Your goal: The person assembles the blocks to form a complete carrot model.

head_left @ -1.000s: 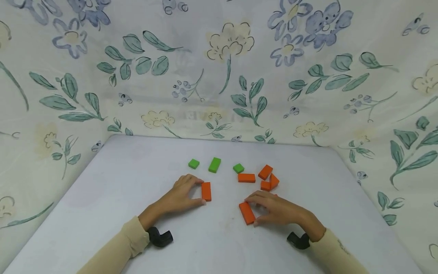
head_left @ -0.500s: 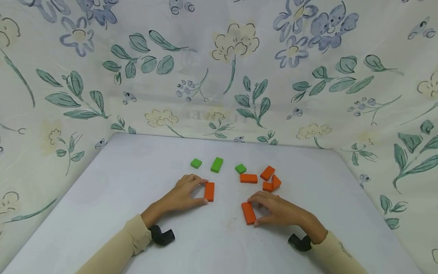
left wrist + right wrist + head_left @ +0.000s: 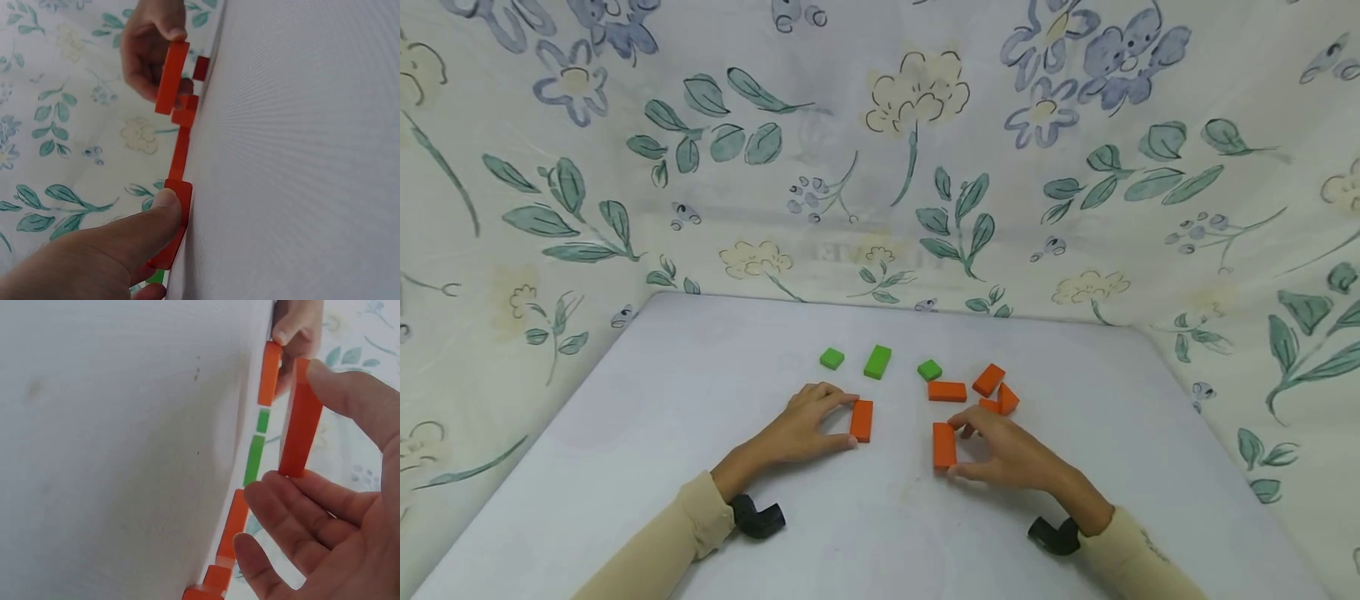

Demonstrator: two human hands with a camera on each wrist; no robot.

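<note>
My left hand (image 3: 808,425) pinches an orange rectangular block (image 3: 862,421) by its two ends, thumb at the near end and index finger at the far end. In the left wrist view the thumb presses an end face of that block (image 3: 180,206), low against the white table. To the right, my right hand (image 3: 1011,450) holds a second orange rectangular block (image 3: 944,447) between thumb and fingertips. The right wrist view shows this block (image 3: 301,425) raised, with a gap between it and the tabletop.
Behind the hands lie green blocks: a small one (image 3: 832,358), a longer one (image 3: 877,362) and another small one (image 3: 929,370). Beyond the right hand are an orange bar (image 3: 947,392), another orange block (image 3: 988,380) and an orange triangular block (image 3: 1008,398). A floral cloth (image 3: 820,167) surrounds the white table (image 3: 715,358).
My right hand has lifted its orange block and moved it slightly away from me, turning it from slanted to nearly straight. The left hand stays on its block.
</note>
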